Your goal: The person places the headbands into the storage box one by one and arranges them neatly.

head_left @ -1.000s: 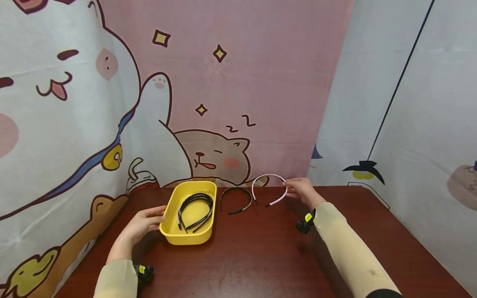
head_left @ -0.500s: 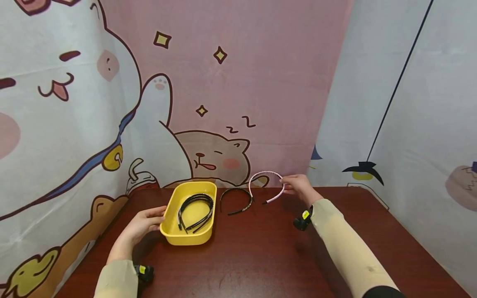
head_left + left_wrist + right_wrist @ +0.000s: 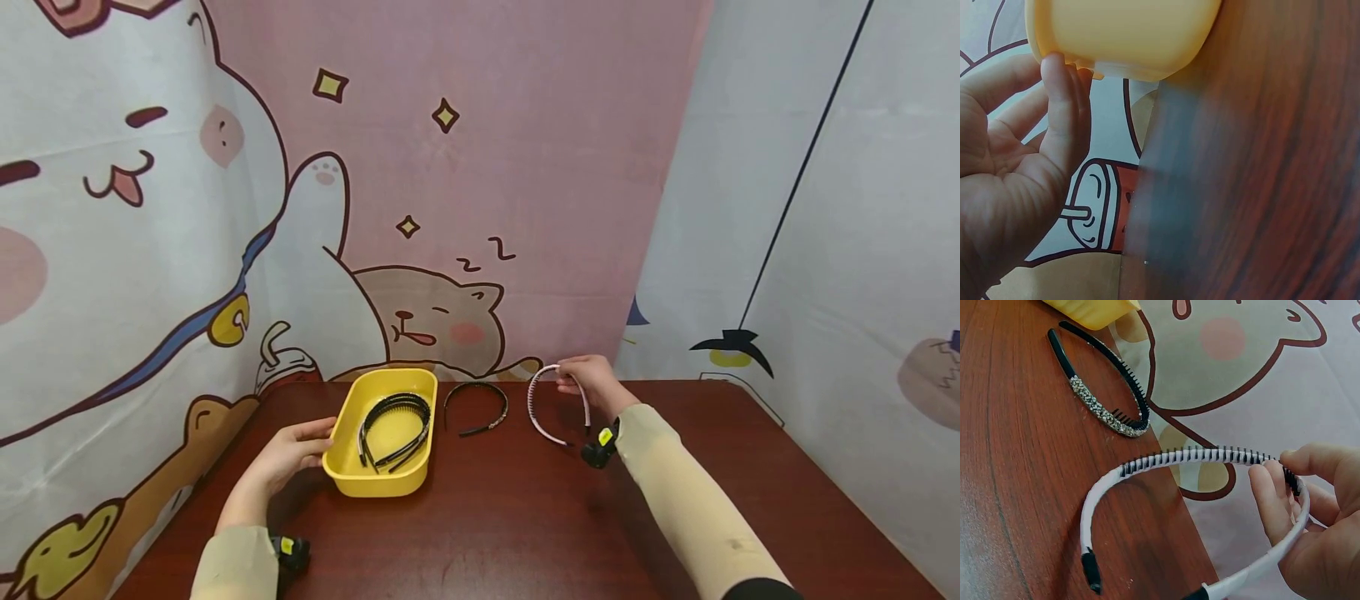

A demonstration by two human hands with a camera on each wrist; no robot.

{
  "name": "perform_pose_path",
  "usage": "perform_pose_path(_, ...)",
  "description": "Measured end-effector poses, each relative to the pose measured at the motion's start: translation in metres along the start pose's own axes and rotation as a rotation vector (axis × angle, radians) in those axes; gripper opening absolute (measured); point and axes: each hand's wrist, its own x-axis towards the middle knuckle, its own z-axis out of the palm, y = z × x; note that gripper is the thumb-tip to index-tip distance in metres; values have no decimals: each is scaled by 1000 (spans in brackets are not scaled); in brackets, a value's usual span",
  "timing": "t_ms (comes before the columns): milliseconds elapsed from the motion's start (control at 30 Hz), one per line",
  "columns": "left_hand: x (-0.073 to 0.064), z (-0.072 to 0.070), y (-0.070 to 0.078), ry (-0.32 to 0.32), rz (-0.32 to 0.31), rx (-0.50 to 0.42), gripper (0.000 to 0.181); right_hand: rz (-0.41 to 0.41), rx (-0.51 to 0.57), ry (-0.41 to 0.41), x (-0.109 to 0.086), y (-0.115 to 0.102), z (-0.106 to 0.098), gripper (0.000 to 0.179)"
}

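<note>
1. Pale pink headband (image 3: pixel 1194 456): held in the right hand (image 3: pixel 592 379) near the far edge of the brown table (image 3: pixel 487 517), the rightmost of the headbands. The items below run from the left.
2. Left hand (image 3: pixel 288 454): its fingers (image 3: pixel 1057 87) are bent and gathered at the near side, gripping the end of a yellow tray (image 3: pixel 386 485) by its rim. The bent fingers lie against the outside; part of the grip is hidden behind the tray wall in the left wrist view. The forearm wears a cream sleeve, with a small black camera at the wrist.
3. Yellow tray: on the left half of the table, right beside the left hand.
4. Black headbands (image 3: pixel 390 401): a bunch nested together inside the tray, their arch toward the far end; the exact count is hard to tell.
5. Glittering black headband (image 3: pixel 1100 409): on the table just right of the tray, untouched by either hand, between the tray and the pale headband. Sparkling stones cover one stretch of it, and comb teeth line its inner side.
6. Right hand: thumb and fingers are drawn close together, pinching the pale headband at its curve, with fingertips on both sides of the band. Dark teeth line the curve, and both ends have black tips.
</note>
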Motion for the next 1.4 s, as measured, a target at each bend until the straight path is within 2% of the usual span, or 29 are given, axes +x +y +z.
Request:
perform_pose_path(100, 1, 0, 0, 1, -2, 3, 56, 11, 8, 3, 0, 1, 2, 37)
perform_pose_path(267, 1, 1, 0, 6, -4, 7, 56, -35, -1, -30, -4, 1, 4, 28)
perform_pose_path(433, -1, 1, 1, 7, -1, 19, 56, -37, -57, -14, -5, -2, 5, 30)
perform_pose_path(533, -1, 1, 1, 5, 2, 18, 56, -37, -131, 10, -3, -1, 7, 35)
perform_pose_path(833, -1, 2, 0, 9, -2, 16, 55, -125, -340, 22, -6, -1, 7, 30)
perform_pose_path(1067, -1, 2, -2, 9, -1, 12, 55, -270, -690, 94, -6, 1, 3, 23)
perform_pose_path(1133, -1, 2, -2, 8, 0, 13, 55, -295, -763, 97, -6, 2, 1, 22)
perform_pose_path(1233, -1, 2, -1, 8, 3, 12, 55, -309, -821, 74, -6, 3, -2, 22)
perform_pose_path(1400, -1, 1, -1, 7, 4, 7, 55, -301, -841, 34, -5, 6, -6, 22)
